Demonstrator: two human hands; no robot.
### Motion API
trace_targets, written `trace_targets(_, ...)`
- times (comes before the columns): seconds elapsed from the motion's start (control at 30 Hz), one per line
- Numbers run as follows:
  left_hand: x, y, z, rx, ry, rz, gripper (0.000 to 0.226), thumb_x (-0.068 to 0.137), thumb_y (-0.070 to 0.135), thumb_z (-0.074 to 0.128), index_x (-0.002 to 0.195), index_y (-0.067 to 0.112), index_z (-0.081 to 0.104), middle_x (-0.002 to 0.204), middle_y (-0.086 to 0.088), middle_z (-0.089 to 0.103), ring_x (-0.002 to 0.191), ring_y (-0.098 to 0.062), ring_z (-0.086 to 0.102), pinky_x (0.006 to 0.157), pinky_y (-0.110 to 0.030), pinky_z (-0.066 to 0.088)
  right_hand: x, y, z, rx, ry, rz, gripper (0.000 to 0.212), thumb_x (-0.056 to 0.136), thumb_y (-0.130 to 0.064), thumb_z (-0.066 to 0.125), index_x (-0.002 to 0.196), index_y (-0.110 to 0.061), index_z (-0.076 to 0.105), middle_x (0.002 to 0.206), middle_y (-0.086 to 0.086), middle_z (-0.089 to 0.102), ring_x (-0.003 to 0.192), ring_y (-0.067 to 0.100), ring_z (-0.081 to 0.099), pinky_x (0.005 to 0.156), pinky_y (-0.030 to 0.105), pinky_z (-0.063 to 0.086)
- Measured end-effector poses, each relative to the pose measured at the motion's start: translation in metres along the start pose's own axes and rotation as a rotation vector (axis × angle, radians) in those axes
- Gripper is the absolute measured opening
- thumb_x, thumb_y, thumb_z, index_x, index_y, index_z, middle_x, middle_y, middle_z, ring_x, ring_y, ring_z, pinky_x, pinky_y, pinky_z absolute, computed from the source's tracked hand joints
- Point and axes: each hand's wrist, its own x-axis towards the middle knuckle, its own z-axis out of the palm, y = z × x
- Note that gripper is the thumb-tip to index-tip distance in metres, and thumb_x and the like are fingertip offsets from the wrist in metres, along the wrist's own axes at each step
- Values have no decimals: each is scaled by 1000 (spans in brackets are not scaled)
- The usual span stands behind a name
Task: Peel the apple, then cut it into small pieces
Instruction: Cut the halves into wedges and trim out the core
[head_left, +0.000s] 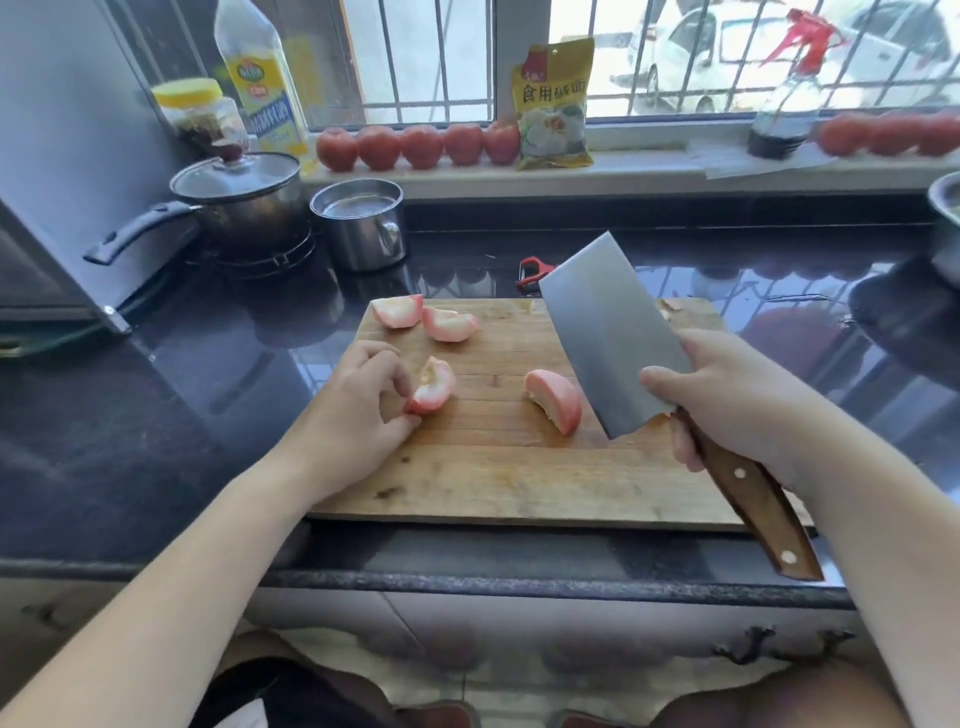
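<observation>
- We see the right hand (727, 400) wrapped tight around the brown handle of a big cleaver (618, 338). The blade is lifted and tilted over the right side of the wooden cutting board (493, 467).
- The left hand (358, 405) pinches one peeled apple piece (434, 387) with its fingertips, on the left part of the board.
- A second piece (556, 400) lies near the blade. Two more pieces (423, 318) sit at the far left of the board, touching.
- A yellow bag (555, 104) on the windowsill says "食用". We cannot read the oil bottle (262, 78) label.
- The board lies on a dark shiny counter (208, 374). A pot with a lid (239, 192) and a steel cup (361, 223) stand far left. Red tomatoes (421, 145) line the sill.
</observation>
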Motion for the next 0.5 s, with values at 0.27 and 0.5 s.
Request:
trace_targets(0.27,40,81,-6,319,-349,402,58,96,26,70,145,47,48,150,19,45,141,-10,37,119,-38,27,1,11,-16,109,71,71,19,101,-17,47,115,-21,58,55,19,62,46,27,56,56,36,48)
trace_targets(0.5,85,120,28,244,-612,172,28,103,47,55,127,36,65,118,13,66,101,-11,57,86,-33,46,-18,17,-27,199,128,44,16,101,-14,48,105,-22,62,57,23,61,48,31,54,52,37,48)
